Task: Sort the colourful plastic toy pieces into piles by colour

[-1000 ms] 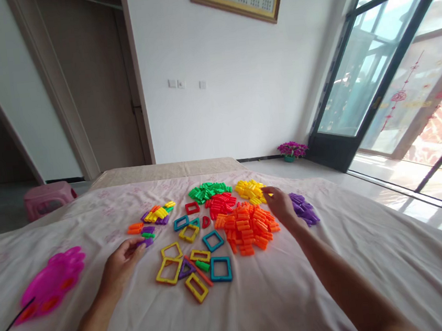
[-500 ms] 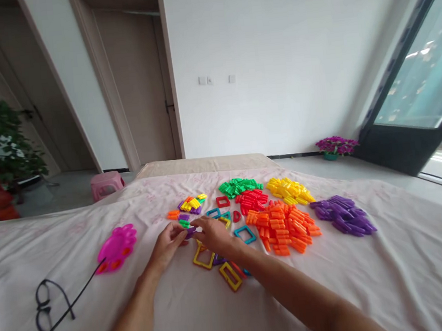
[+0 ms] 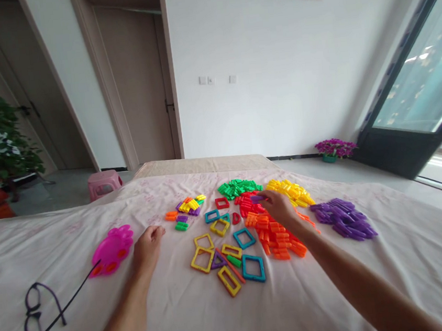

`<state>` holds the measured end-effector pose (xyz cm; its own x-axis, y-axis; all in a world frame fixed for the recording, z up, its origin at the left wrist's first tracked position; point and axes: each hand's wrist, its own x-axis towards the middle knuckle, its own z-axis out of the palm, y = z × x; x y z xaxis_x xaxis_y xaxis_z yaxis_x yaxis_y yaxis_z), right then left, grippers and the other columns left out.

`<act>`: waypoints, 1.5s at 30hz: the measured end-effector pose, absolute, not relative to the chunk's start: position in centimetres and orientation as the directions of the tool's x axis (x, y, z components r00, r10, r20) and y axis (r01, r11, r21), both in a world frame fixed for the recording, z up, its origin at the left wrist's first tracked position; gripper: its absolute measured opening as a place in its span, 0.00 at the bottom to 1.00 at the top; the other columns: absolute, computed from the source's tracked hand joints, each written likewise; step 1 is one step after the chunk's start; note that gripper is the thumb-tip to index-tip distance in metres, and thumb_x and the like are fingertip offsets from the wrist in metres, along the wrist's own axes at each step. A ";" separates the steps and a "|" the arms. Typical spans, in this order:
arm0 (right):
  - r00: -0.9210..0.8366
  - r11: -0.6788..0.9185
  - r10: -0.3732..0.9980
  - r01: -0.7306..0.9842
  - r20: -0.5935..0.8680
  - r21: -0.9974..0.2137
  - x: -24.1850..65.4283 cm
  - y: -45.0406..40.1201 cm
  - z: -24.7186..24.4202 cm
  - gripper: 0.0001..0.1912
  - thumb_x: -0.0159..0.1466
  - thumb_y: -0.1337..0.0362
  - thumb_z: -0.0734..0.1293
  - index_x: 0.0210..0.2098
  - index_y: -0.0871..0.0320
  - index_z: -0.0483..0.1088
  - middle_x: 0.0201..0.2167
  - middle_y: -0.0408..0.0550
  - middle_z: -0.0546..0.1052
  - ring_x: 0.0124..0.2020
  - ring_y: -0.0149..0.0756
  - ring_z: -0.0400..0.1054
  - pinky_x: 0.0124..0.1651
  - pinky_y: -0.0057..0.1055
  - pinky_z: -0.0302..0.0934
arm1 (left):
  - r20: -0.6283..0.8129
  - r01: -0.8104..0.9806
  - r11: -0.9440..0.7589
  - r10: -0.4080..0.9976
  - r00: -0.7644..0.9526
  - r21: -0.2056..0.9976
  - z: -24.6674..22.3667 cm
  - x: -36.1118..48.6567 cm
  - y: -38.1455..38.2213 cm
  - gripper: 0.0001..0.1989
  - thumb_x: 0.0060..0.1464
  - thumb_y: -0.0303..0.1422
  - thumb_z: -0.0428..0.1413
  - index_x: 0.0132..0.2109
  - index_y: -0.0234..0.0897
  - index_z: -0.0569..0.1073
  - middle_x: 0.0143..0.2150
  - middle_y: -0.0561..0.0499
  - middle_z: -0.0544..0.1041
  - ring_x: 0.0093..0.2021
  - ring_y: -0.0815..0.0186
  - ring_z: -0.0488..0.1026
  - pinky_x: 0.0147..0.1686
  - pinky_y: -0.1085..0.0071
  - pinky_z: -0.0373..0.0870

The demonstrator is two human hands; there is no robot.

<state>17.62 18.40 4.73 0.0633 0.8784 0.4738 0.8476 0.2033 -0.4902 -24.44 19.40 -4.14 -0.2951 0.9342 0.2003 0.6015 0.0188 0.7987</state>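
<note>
Over the pile of red plastic blocks (image 3: 248, 202), my right hand (image 3: 278, 207) pinches a purple block (image 3: 256, 199). My left hand (image 3: 149, 243) rests on the cloth at the left, fingers curled closed, with nothing showing in them. Just beyond it lie a green block (image 3: 182, 226), a purple block and an orange block (image 3: 171, 215), beside a small mixed-colour heap (image 3: 189, 205). Orange blocks (image 3: 279, 233) are heaped below my right hand, partly hidden by its wrist. Green blocks (image 3: 239, 188), yellow blocks (image 3: 290, 192) and purple blocks (image 3: 344, 219) form separate piles.
Magnetic frame tiles, among them a blue square (image 3: 253, 268) and a yellow rectangle (image 3: 229, 281), lie between my arms. A pink paw-shaped tray (image 3: 111, 248) stands at left, with black glasses (image 3: 42, 310) against it. A pale cloth (image 3: 198, 326) covers the table.
My hands have come apart. The right hand has moved right to the red pile with a purple block; the left has drawn back left. The frame tiles and the green block are now uncovered.
</note>
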 end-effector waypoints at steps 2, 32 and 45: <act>0.207 0.047 0.864 0.874 0.459 -0.483 23.5 18.2 5.0 0.15 0.59 0.62 0.63 0.42 0.56 0.77 0.35 0.47 0.80 0.34 0.37 0.71 0.36 0.29 0.60 | 0.197 0.672 0.040 0.942 -0.273 0.739 -4.0 -24.5 19.3 0.18 0.55 0.48 0.48 0.38 0.41 0.75 0.36 0.49 0.80 0.38 0.60 0.75 0.34 0.72 0.64; -0.303 0.341 0.938 0.893 0.170 -0.294 -0.6 26.4 2.3 0.24 0.64 0.67 0.59 0.60 0.52 0.63 0.56 0.51 0.70 0.51 0.40 0.69 0.49 0.33 0.62 | 0.180 0.732 0.022 0.964 -0.196 0.681 -3.2 -23.8 18.9 0.17 0.56 0.46 0.49 0.39 0.41 0.77 0.37 0.49 0.80 0.37 0.61 0.74 0.32 0.72 0.59; -0.250 0.289 0.953 0.921 0.171 -0.262 -1.0 28.2 1.1 0.18 0.67 0.63 0.56 0.55 0.53 0.66 0.47 0.52 0.76 0.46 0.41 0.71 0.44 0.32 0.61 | 0.132 0.723 0.054 0.971 -0.198 0.689 -3.3 -24.1 19.4 0.17 0.55 0.47 0.48 0.38 0.43 0.76 0.37 0.52 0.79 0.38 0.60 0.74 0.33 0.71 0.61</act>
